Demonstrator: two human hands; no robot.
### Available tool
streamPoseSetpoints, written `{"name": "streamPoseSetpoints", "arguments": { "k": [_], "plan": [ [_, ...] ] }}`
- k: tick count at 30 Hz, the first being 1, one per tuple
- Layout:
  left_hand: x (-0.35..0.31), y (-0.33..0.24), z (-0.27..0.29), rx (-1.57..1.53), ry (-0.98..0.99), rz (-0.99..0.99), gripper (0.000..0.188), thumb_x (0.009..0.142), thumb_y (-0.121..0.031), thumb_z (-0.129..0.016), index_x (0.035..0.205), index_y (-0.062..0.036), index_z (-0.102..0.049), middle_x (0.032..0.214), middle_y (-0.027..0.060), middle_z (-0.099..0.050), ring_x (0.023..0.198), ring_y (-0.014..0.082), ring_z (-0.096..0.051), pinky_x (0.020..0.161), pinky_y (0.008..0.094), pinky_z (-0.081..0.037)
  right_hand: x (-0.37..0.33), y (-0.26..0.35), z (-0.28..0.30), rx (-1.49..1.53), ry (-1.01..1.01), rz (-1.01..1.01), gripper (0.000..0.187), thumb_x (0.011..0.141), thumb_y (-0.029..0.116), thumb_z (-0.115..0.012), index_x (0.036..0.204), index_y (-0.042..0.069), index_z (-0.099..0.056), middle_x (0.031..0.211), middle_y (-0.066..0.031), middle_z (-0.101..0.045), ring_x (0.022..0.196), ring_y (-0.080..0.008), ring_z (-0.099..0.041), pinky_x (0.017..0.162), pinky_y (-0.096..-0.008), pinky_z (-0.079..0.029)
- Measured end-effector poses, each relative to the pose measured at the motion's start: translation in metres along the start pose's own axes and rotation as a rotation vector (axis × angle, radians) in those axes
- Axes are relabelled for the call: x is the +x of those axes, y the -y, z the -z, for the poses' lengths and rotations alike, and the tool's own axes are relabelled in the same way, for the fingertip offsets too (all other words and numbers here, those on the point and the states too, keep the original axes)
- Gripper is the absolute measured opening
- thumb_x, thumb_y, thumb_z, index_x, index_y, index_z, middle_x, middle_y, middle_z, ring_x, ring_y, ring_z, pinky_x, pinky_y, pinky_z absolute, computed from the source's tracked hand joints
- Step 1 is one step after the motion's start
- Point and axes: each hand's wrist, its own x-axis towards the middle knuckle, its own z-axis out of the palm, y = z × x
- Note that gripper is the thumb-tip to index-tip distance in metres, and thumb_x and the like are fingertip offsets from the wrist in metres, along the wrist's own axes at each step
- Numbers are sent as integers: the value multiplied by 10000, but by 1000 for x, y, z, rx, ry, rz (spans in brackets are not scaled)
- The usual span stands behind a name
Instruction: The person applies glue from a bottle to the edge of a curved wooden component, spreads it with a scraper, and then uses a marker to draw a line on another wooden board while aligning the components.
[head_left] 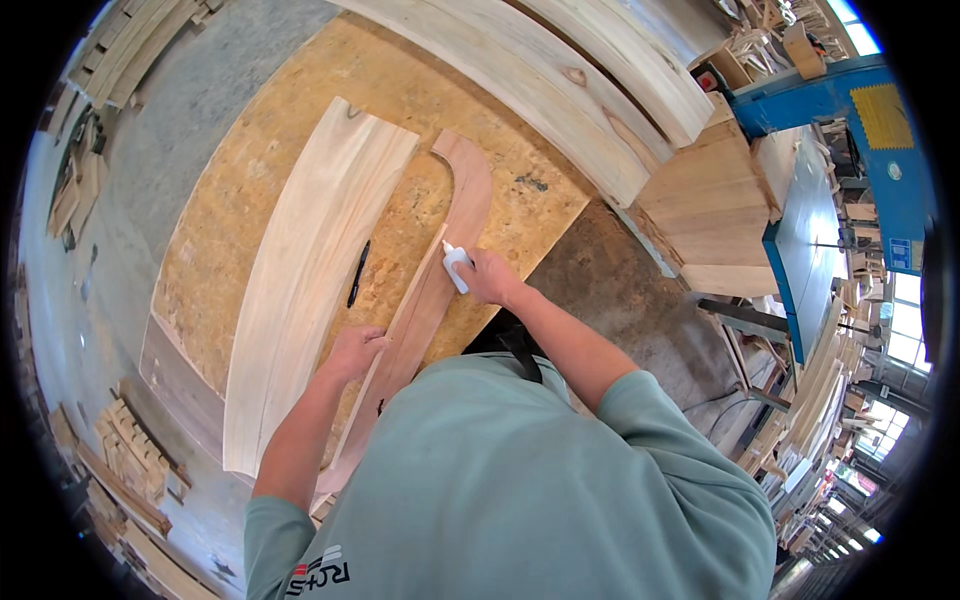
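Bottle (pixel 457 270), white squeeze type, sits in right hand (pixel 489 277), fingers curled about its body; squeeze pressure cannot be told. Nozzle points toward 11 o'clock at the pale edge of curved reddish board (pixel 425 303); contact unclear. From bottle, board runs down to 7 o'clock and up to a bent end at 12. Left hand (pixel 358 352), at 8 o'clock, is partly closed at the board's edge; pinching or merely steadying, cannot tell. Pen (pixel 358 275) lies at 9 o'clock. Judgement: keep nozzle low and centred on the edge, squeeze lightly and evenly, follow the bend steadily, brace board with left fingers clear.
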Motion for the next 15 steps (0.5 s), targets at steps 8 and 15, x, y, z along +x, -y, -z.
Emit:
{"name": "streamPoseSetpoints", "arguments": {
  "k": [8, 15],
  "plan": [
    [-2, -12, 7, 56, 81, 14, 370, 888, -220, -669, 1169, 19, -697, 1011, 176, -744, 928, 219, -702, 834, 357, -533, 4, 6, 6, -17, 21, 36, 404, 927, 332, -570, 977, -59, -658, 929, -307, -680, 878, -459, -663, 804, -495, -525],
    [-2, -10, 4, -3, 49, 48, 356, 887, -198, -670, 1168, 19, -699, 1005, 168, -744, 937, 211, -702, 847, 354, -535, 11, 0, 3, 102, -27, -26, 434, 901, 353, -583, 963, -67, -672, 874, -287, -679, 846, -420, -674, 775, -477, -526]
  ]
}}
